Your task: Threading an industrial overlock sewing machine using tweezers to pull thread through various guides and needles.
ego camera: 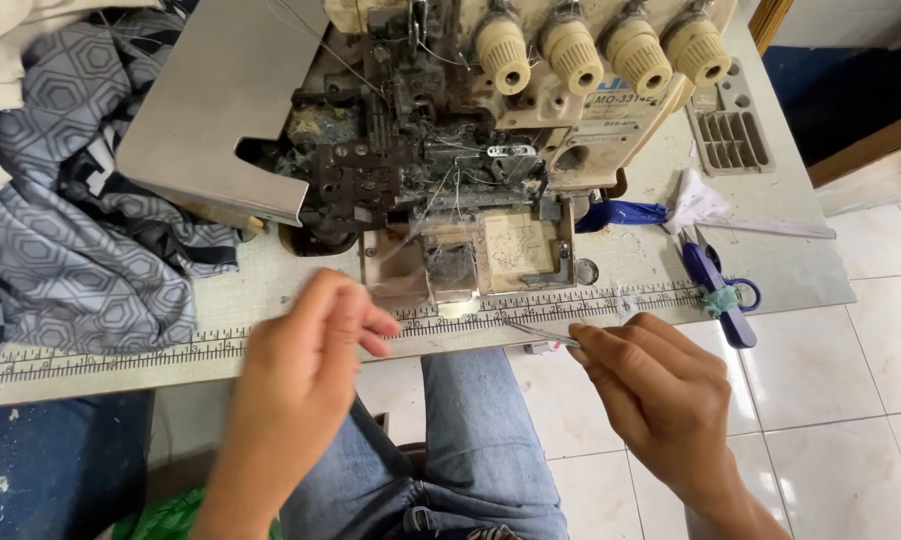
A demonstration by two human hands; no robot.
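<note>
Leftmost, a heap of grey hexagon-patterned fabric (65, 240) lies on the sewing table (270, 300), partly under the swung-open metal cover plate (220, 100) of an overlock sewing machine (450, 130). Machine interior exposed, lint-coated; four cream tension knobs (600, 50) in a row along its top right. A printed measuring scale (210, 348) runs along the table's front edge. Left hand (310, 345) hovers at the table edge just below the machine's presser area, fingers curled with thumb and forefinger drawn together as if pinching; whether a thread sits between them cannot be told, though thin threads (435, 205) trail down from the machine toward that hand. Right hand (650, 385) is closed in a pinch on slim metal tweezers (540, 333), tips pointing left toward the machine's front plate, over the measuring scale. The two hands are apart, the tweezers lying between them. Further right on the table: blue-handled scissors (715, 290) with a scrap of white cloth (695, 200) above them, and a grey slotted tray (728, 125) beside the machine. Below, the person's jeans-clad legs (470, 450) over a white tiled floor (840, 400).
</note>
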